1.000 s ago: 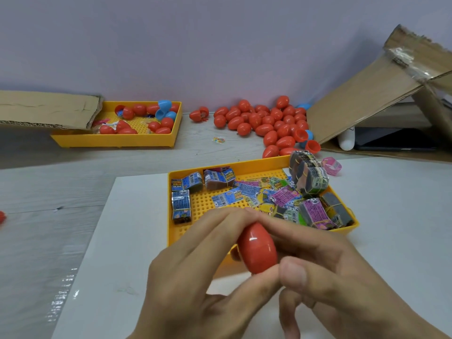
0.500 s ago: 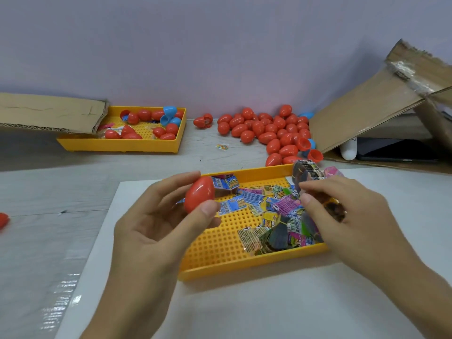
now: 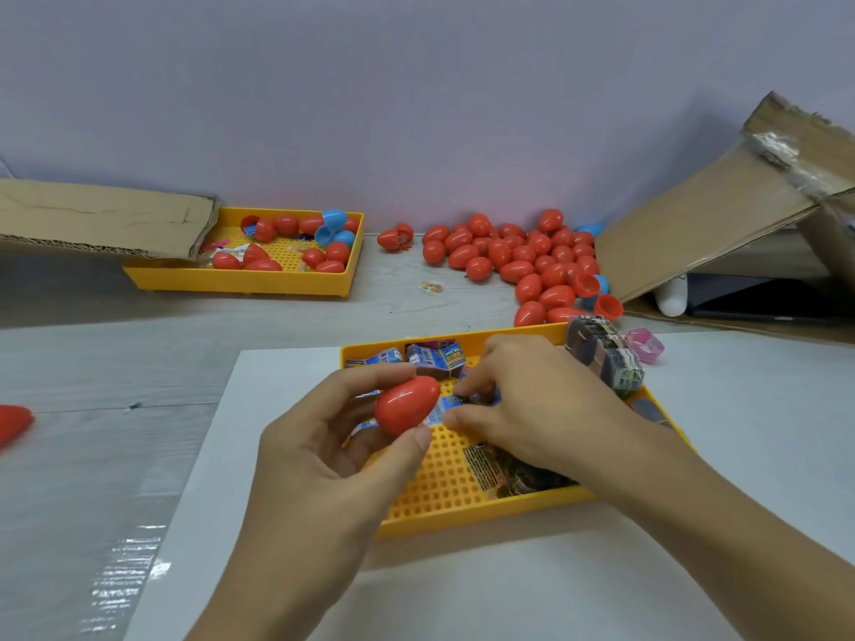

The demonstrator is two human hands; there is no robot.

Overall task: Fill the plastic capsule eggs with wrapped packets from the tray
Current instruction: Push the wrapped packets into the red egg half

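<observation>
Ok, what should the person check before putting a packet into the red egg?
1. Egg held firmly: ok. The left hand grips the red egg between thumb and fingers.
2. Egg opened: not ok. It looks closed, both halves together.
3. Packet picked up: cannot tell. The right hand is down in the near tray, fingers pinched at a blue packet, but the grip is partly hidden.
4. More packets left: ok. Boxed packets lie at the tray's far edge.
5. Place for filled eggs: ok. A pile of red eggs lies by the wall.
</observation>
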